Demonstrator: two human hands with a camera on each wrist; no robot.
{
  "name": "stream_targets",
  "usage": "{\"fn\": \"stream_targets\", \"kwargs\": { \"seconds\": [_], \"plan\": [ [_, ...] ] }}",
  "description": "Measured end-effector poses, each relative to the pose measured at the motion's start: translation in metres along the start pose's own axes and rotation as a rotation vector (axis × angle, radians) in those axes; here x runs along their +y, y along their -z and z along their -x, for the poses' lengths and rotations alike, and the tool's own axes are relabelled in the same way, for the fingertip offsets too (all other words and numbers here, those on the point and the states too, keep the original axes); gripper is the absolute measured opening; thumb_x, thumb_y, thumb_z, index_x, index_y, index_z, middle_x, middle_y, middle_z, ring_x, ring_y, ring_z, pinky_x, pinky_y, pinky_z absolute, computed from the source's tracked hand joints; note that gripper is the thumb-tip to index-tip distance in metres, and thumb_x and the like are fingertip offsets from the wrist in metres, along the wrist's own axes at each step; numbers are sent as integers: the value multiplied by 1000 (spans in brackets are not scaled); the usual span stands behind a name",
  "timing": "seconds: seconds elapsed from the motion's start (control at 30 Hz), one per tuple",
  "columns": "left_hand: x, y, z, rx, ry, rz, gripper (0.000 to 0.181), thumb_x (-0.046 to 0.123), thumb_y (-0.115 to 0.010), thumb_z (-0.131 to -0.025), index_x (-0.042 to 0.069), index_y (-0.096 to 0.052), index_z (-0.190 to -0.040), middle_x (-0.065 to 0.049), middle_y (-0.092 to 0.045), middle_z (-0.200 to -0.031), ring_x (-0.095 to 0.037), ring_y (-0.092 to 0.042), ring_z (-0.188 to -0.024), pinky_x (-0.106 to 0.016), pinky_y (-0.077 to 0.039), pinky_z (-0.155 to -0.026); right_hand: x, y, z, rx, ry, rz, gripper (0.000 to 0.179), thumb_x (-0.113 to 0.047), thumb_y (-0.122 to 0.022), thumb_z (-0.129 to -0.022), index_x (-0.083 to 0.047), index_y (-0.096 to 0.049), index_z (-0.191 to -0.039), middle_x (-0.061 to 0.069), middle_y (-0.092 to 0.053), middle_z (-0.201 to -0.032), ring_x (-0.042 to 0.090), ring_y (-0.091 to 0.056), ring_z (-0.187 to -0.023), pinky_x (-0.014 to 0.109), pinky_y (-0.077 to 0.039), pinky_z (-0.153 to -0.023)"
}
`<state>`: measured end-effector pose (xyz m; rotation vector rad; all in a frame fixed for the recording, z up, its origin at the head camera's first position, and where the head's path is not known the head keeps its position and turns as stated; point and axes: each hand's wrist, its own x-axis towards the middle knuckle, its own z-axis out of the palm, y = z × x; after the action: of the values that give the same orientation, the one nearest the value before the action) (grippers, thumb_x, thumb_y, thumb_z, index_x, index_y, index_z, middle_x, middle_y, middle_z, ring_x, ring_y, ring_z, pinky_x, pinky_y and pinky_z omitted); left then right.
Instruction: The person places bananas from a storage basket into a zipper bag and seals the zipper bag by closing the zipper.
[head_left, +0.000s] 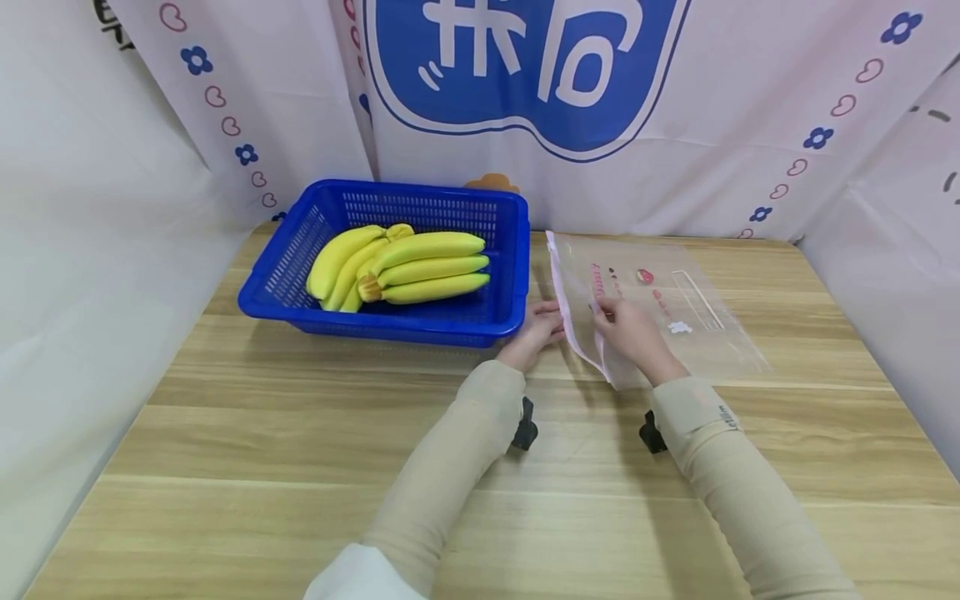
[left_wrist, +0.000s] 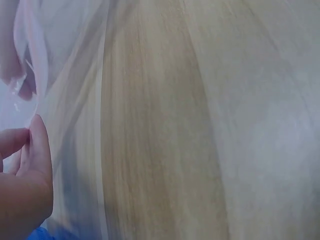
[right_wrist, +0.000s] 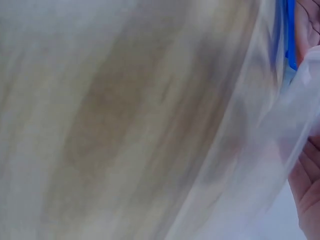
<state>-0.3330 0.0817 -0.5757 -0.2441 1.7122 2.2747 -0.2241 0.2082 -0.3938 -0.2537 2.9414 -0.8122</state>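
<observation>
A clear zip bag (head_left: 660,308) with a pink zip edge (head_left: 561,287) and red printed pictures lies on the table, its zip edge toward the left. My left hand (head_left: 532,333) pinches that edge between thumb and fingers; the left wrist view shows the fingertips (left_wrist: 37,122) right at the pink strip. On the bag's upper sheet, just right of the zip, my right hand (head_left: 633,335) pinches the film, and the zip edge bows up there. Part of the right hand (right_wrist: 307,185) shows behind hazy film in the right wrist view.
A blue plastic basket (head_left: 390,332) stands left of the bag, close to my left hand. Inside are two bunches of yellow bananas (head_left: 431,269). White printed cloth (head_left: 720,192) hangs behind the wooden table (head_left: 300,450), and white sheets flank both sides.
</observation>
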Motion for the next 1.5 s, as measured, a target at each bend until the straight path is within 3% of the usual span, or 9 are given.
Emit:
{"fn": "stream_targets", "kwargs": {
  "seconds": [0.3,0.43,0.53,0.63,0.7,0.9,1.07,1.23,1.5],
  "plan": [
    [-99,14,-137,120,-30,-21,30,8,-67,-76,16,-63,-105,-5,-68,-92,-18,-70,-72,-34,-59,-62,-2,19,1,121,-88,-38,34,-13,-47,-92,5,-58,-119,23,-66,-107,31,-65,-82,31,-50,-67],
    [-122,13,-174,146,-82,-89,37,13,-71,-73,14,-58,-108,-8,-67,-93,-22,-70,-70,-36,-59,-60,-5,32,4,274,-138,-85,36,-8,-46,-89,4,-51,-122,23,-65,-101,32,-65,-79,27,-47,-60],
    [-125,12,-181,143,-112,-155,38,17,-73,-73,15,-56,-107,-7,-67,-92,-23,-69,-67,-36,-59,-58,-5,45,5,377,-151,-112,36,-6,-42,-87,3,-46,-122,22,-62,-97,32,-61,-75,28,-44,-57],
    [-109,10,-159,144,-157,-239,32,27,-72,-79,16,-56,-105,-5,-65,-88,-19,-67,-63,-34,-57,-54,-5,59,6,433,-160,-132,33,-5,-40,-87,2,-41,-120,22,-60,-98,33,-59,-80,29,-41,-59],
    [-87,5,-128,143,-195,-266,31,34,-70,-83,17,-54,-102,-2,-62,-86,-16,-64,-60,-31,-55,-52,-5,68,7,463,-165,-129,30,-5,-40,-88,2,-41,-117,22,-59,-99,32,-56,-82,30,-37,-62],
    [33,-18,28,91,-280,-242,16,13,-60,-89,10,-46,-96,-5,-55,-88,-18,-63,-68,-29,-57,-59,-6,88,9,519,-144,-69,17,0,-42,-89,2,-46,-105,24,-61,-101,32,-53,-79,25,-34,-58],
    [123,-39,144,77,-255,-396,16,-3,-53,-90,0,-61,-104,-17,-64,-105,-26,-68,-79,-28,-58,-67,-9,94,8,505,-136,-93,21,5,-41,-86,1,-53,-103,28,-64,-114,38,-61,-88,18,-34,-58],
    [147,-49,168,90,-272,-439,38,-3,-51,-88,9,-64,-122,-14,-66,-120,-18,-66,-76,-17,-50,-61,-13,103,8,376,-114,-51,35,7,-34,-85,0,-66,-96,27,-64,-114,21,-47,-51,23,-29,-45],
    [176,-56,170,92,-297,-340,33,22,-48,-97,3,-65,-119,-11,-67,-97,-8,-54,-68,-14,-45,-56,-34,120,6,111,-53,107,41,-10,-37,-92,4,-63,-120,25,-66,-99,19,-41,-48,32,-38,-50]
  ]
}}
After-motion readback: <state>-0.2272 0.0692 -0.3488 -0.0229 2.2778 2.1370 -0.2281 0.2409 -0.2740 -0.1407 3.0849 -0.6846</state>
